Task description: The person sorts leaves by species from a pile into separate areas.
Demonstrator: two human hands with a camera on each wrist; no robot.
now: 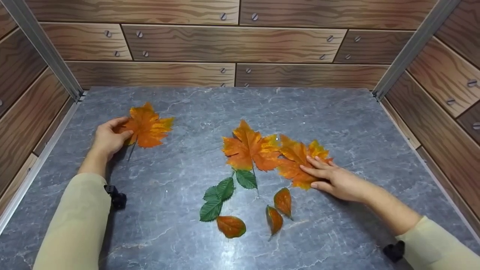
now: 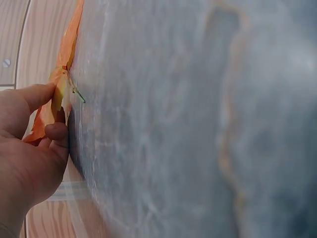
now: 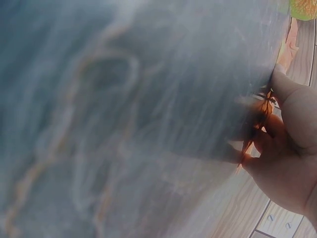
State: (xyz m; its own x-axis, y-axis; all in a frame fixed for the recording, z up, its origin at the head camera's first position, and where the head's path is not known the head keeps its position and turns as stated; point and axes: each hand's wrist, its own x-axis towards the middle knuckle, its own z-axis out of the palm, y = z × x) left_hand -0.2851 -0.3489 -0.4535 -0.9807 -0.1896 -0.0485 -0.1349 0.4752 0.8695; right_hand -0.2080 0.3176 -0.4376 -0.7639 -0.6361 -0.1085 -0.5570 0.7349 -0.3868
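Observation:
At the left of the table, my left hand (image 1: pixel 108 138) pinches the edge of an orange-yellow maple leaf (image 1: pixel 149 125) between thumb and fingers. The left wrist view shows that leaf (image 2: pixel 60 79) edge-on, with a short stem sticking out. My right hand (image 1: pixel 337 180) rests on another maple leaf (image 1: pixel 294 159), its fingers spread over the leaf's right part and hiding some of it. A third maple leaf (image 1: pixel 247 148) lies just left of that one, their edges meeting. The right wrist view shows the fingers against the leaf, dark in shadow.
A sprig of green leaves (image 1: pixel 225 188) lies below the middle maple leaf. Small orange-brown leaves (image 1: pixel 231 227) lie nearer the front, two of them to the right. Wood-patterned panels (image 1: pixel 232 43) and metal posts (image 1: pixel 416 48) border the grey marbled table (image 1: pixel 168 240).

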